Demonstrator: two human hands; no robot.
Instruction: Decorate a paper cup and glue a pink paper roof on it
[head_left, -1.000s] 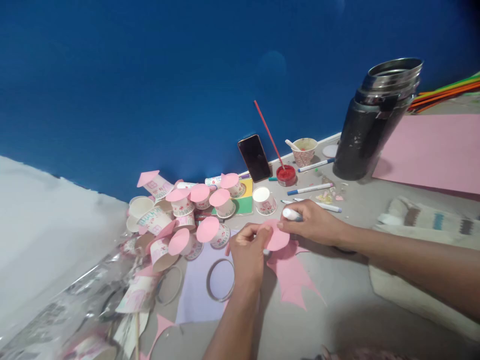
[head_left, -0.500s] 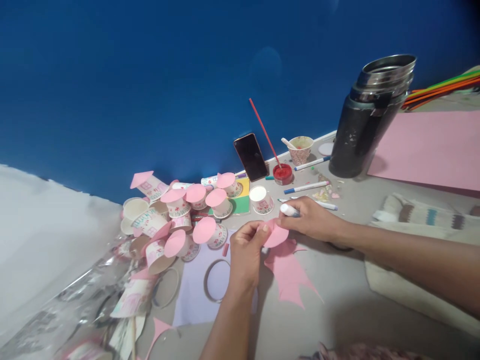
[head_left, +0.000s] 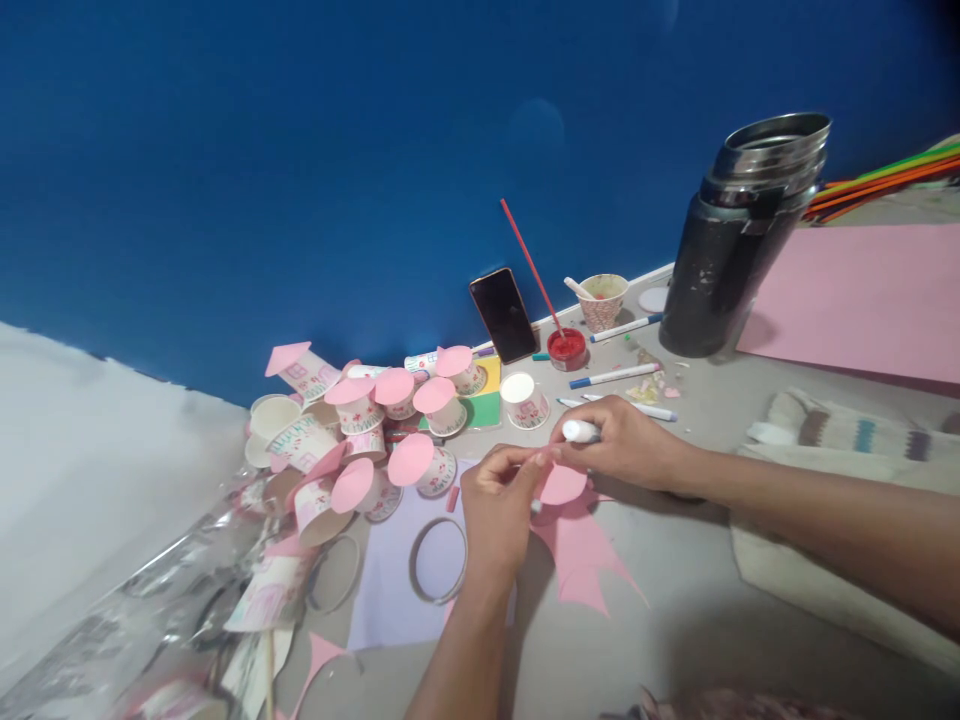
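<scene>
Between the thumb and fingers of my left hand (head_left: 501, 495) is a round piece of pink paper (head_left: 564, 484), bent into a shallow cone. My right hand (head_left: 622, 440) is closed around a white tube (head_left: 580, 431), whose kind I cannot make out, and its fingertips touch the paper's upper edge. Pink paper scraps (head_left: 581, 555) lie on the table under the paper. Just beyond my hands, a decorated paper cup (head_left: 524, 402) stands upside down. On the left are several similar cups with pink paper roofs (head_left: 412, 459).
A tape ring (head_left: 439, 561) lies on lilac paper (head_left: 382, 590). At the back are a phone (head_left: 502, 315), a red paint pot (head_left: 567, 347) with a brush, a small cup (head_left: 602, 302), markers (head_left: 613, 376) and a tall black flask (head_left: 739, 240). A cloth pouch (head_left: 847, 430) rests at right.
The pink paper has tilted and moved slightly right. My right fingers have closed in on its upper edge, and the white tube has shifted slightly lower.
</scene>
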